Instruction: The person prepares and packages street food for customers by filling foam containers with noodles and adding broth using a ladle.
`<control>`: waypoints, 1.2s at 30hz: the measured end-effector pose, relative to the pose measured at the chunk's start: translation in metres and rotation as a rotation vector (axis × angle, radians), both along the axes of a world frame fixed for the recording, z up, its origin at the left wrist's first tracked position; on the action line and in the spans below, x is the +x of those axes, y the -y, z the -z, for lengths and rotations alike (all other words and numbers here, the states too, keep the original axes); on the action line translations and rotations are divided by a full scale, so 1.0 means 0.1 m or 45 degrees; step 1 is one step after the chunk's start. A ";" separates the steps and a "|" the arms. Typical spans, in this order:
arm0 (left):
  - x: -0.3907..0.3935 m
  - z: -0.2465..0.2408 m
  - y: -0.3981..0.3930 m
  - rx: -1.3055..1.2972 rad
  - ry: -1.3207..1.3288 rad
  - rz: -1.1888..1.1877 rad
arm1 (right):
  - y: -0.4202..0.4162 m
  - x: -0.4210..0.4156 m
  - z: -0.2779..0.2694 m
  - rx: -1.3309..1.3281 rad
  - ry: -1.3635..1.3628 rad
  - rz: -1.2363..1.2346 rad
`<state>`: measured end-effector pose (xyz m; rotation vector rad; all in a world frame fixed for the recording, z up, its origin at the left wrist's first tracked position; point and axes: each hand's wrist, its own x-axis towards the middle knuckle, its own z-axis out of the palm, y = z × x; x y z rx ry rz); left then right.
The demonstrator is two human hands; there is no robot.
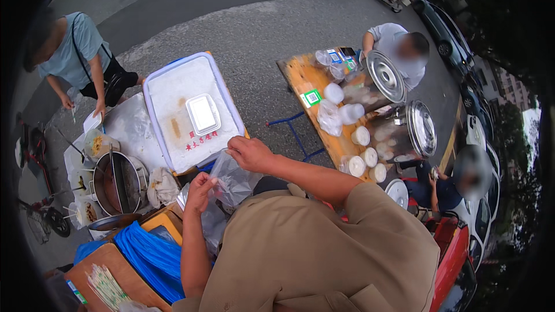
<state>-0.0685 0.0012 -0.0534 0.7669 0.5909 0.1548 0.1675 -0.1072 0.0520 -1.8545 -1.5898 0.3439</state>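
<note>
A clear thin plastic bag (234, 182) hangs in front of my body, spread between both hands. My left hand (201, 190) pinches one side of it between thumb and fingers. My right hand (250, 154) grips the bag's upper edge, close to the near corner of a pale lavender-rimmed tub (149, 91). Over the tub lies a white sheet (173, 82) with red writing and brown stains. A white lidded takeaway container (203, 115) rests on that sheet. More clear plastic (212, 225) hangs below my left hand.
Left of the tub stand a divided metal pot (119, 184), a crumpled cloth (162, 186) and a person (78, 52) holding a white container. Wrapped chopsticks (106, 286) lie near blue plastic bags (149, 255). Rightward, a wooden table (303, 73) holds lidded cups (360, 135) and large steel-lidded vessels (422, 130).
</note>
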 end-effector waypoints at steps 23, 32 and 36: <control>0.35 -0.22 -0.08 -0.116 0.129 -0.268 | 0.05 0.33 -0.25 0.091 -0.069 0.173; 0.18 -0.16 -0.01 -0.022 0.135 -0.087 | 0.19 0.26 -0.24 0.072 -0.063 -0.061; 0.14 -0.05 -0.11 0.036 0.114 -0.067 | 0.25 0.29 -0.11 0.012 -0.095 0.078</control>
